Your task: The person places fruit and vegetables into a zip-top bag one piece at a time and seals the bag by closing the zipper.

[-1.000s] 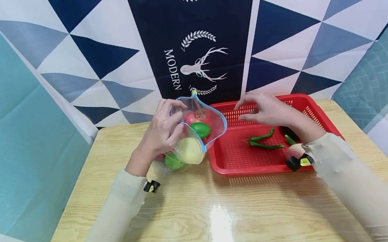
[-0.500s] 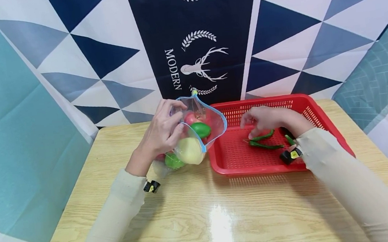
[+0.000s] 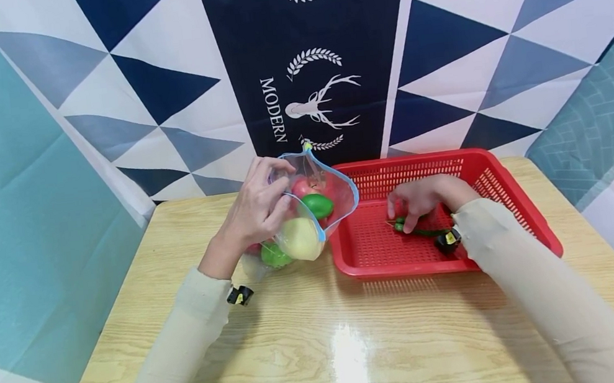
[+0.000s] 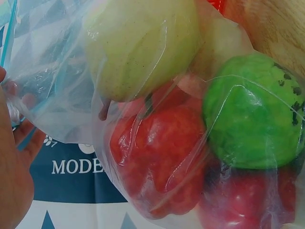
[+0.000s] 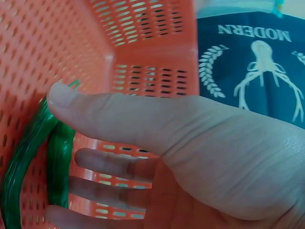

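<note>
Clear plastic film forms the zip bag (image 3: 343,203) near the middle of my head view, its blue-edged mouth gaping; my left hand (image 3: 260,206) pinches its rim at 9 o'clock, and a dark-green oval fruit (image 3: 318,206) lies inside. Toward 3 o'clock my right hand (image 3: 419,197) is down in a red plastic basket (image 3: 366,251), thumb and fingers around slender green chillies (image 3: 424,233). From my left wrist, through the film, a pear (image 4: 138,47) sits at 12 o'clock, a lobed red fruit (image 4: 157,162) at 6 and a knobbly green fruit (image 4: 255,109) at 3. From my right wrist, two chillies lie side by side at 8 o'clock; my thumb covers the upper end of one, my fingertips are by the other, and I cannot tell whether I grip either.
</note>
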A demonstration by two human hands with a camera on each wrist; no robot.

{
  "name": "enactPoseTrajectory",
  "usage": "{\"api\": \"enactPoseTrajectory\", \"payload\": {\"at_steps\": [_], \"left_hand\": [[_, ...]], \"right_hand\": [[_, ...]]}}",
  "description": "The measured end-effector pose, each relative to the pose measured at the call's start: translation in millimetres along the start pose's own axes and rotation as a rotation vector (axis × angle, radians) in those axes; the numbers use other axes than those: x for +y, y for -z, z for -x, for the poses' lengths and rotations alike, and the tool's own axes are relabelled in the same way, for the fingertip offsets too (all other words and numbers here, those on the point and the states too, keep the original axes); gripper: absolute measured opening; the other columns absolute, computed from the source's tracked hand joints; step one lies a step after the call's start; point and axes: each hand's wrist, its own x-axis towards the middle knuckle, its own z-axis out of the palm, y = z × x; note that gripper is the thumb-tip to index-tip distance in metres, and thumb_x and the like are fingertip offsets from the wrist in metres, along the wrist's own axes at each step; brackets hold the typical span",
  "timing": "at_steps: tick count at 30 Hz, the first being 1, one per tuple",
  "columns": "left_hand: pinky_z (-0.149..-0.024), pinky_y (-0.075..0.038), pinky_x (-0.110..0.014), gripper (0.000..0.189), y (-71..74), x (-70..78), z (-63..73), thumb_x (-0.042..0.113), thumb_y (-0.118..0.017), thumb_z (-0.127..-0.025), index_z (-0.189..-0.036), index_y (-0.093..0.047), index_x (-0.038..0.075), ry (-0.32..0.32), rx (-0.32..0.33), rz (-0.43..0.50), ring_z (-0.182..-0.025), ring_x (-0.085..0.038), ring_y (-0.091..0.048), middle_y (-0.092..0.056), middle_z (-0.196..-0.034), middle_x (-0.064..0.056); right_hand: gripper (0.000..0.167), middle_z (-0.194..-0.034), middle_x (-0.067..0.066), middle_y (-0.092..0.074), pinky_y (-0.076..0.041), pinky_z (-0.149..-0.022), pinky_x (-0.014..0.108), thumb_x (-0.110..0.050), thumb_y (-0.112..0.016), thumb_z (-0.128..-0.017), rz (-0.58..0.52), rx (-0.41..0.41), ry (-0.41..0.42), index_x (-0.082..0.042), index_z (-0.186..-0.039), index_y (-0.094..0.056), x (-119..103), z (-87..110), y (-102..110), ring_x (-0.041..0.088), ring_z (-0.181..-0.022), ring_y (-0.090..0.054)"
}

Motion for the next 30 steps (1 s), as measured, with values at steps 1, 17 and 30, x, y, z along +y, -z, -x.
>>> {"api": "enactPoseTrajectory", "payload": {"at_steps": [1, 17, 30], "left_hand": [[-0.099, -0.048, -0.053, 0.023, 0.2, -0.1, 0.0, 0.016, -0.048, -0.098, -0.083, -0.059, 0.002, 0.000, 0.001, 0.000, -0.114, -0.043, -0.057, -0.070, -0.128, -0.026], [-0.100, -0.049, -0.054, 0.024, 2.1, 1.1, 1.4, 0.016, -0.048, -0.098, -0.083, -0.060, 0.002, 0.014, -0.008, 0.001, -0.116, -0.043, -0.058, -0.070, -0.129, -0.026], [-0.101, -0.049, -0.055, 0.023, 2.1, 2.1, 0.5, 0.016, -0.048, -0.098, -0.085, -0.061, 0.002, 0.015, -0.019, 0.004, -0.118, -0.043, -0.057, -0.069, -0.129, -0.026]], "right_hand": [[0.041, -0.123, 0.014, -0.062, -0.057, -0.083, 0.033, -0.011, -0.088, -0.094, 0.021, -0.001, 0.001, -0.006, -0.126, -0.064, 0.3, -1.9, -0.3, 0.025, -0.108, -0.056], [0.034, -0.109, 0.010, -0.063, -0.052, -0.071, 0.026, -0.005, -0.089, -0.090, 0.114, -0.048, -0.039, -0.006, -0.109, -0.061, -0.2, -15.0, -9.0, 0.022, -0.090, -0.060], [0.033, -0.106, 0.009, -0.058, -0.051, -0.063, 0.028, -0.002, -0.083, -0.096, 0.046, 0.048, 0.011, -0.008, -0.117, -0.057, -5.7, -3.2, 1.5, 0.016, -0.067, -0.053]]}}
